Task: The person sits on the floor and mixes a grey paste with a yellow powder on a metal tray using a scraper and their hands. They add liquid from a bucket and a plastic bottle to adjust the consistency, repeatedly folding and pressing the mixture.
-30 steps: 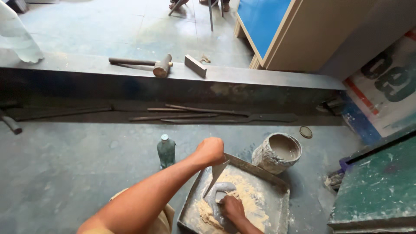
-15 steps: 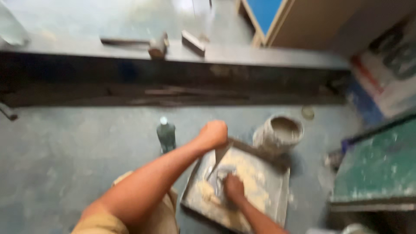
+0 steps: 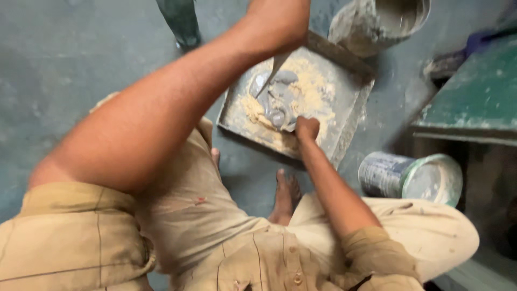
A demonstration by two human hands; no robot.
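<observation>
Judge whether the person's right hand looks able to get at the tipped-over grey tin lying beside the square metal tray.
Probably yes: the right hand is in the square metal tray, and the tipped-over grey tin lies close by with nothing between them.

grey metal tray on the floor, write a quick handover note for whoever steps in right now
Left hand: closed on a flat scraper blade, tip in the grey putty.
Right hand: closed at the putty's near edge; what it holds is hidden.
Square grey metal tray on the floor, yellowish powder spread inside.
Done: grey paste partly mixed.
Left: dry powder remains unblended, seemingly.
</observation>
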